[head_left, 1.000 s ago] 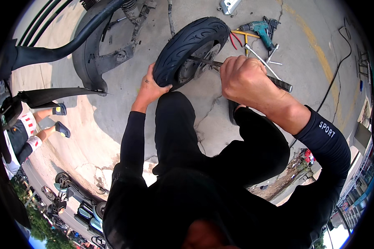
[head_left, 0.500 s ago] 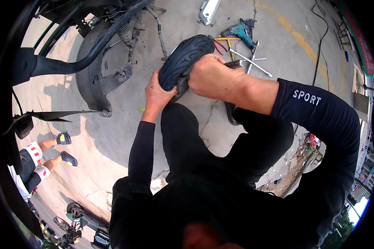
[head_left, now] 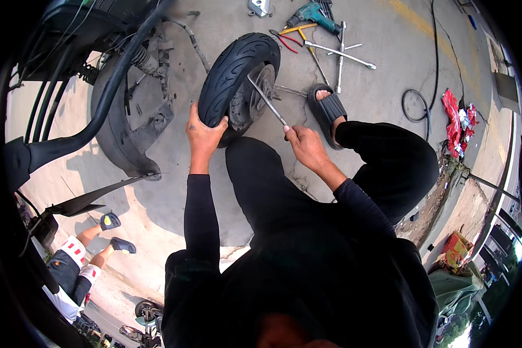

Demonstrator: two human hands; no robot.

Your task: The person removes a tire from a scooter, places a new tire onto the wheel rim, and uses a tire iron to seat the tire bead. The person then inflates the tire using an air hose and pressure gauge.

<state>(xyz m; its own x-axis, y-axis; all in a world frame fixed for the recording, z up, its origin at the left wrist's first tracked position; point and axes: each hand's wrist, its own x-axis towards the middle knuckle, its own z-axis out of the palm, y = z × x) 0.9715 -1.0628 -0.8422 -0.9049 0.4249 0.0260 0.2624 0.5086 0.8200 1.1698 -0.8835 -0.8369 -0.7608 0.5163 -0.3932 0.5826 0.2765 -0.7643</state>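
A black tyre (head_left: 232, 64) on a wheel with a dirty metal hub (head_left: 253, 98) stands near my left knee. My left hand (head_left: 205, 133) grips the tyre's left lower side, fingers wrapped on the tread. My right hand (head_left: 305, 146) is closed on the near end of a long metal tyre lever (head_left: 267, 99), whose far end meets the wheel at the tyre's inner edge. A second thin metal bar (head_left: 291, 90) sticks out of the wheel toward my right foot in a black slide sandal (head_left: 325, 110).
A partly stripped scooter (head_left: 69, 139) fills the left. A teal drill (head_left: 322, 18), red-handled pliers (head_left: 289, 45) and a cross wrench (head_left: 354, 57) lie beyond the wheel. A black hose (head_left: 430, 69) and red crumpled rubbish (head_left: 453, 127) are at right. Another person's legs (head_left: 98, 243) show at lower left.
My right hand has come down toward my body, swinging the lever's near end toward me and uncovering the hub. The view has shifted, showing more of my right foot and the rubbish.
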